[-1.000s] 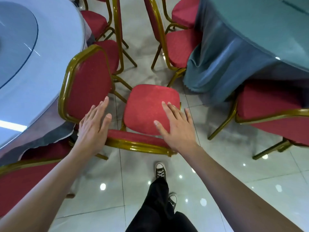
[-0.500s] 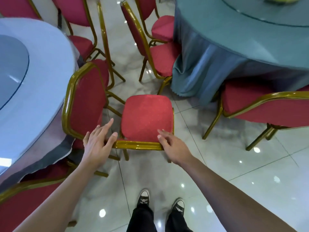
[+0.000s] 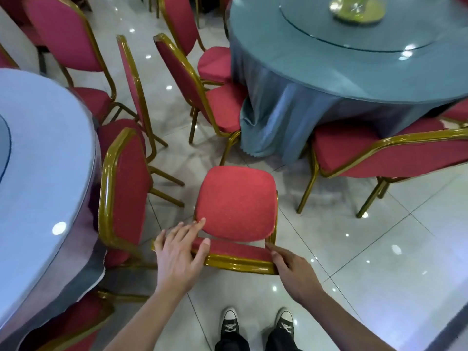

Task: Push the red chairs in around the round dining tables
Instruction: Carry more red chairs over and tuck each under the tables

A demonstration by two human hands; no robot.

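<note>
Glossy pale tiled floor between two round tables. The red padded gold-framed chair stands at centre, at seven o'clock from the teal-draped round table, short of its cloth. The left hand, off the backrest half a second ago, now rests on its top rail, fingers straight. The right hand still grips the rail's right corner. At nine o'clock: the pale-blue-draped round table.

chair: red seat, gold frame | tablecloth: teal-blue | floor: pale glossy tiles | sneakers: black-white
</note>
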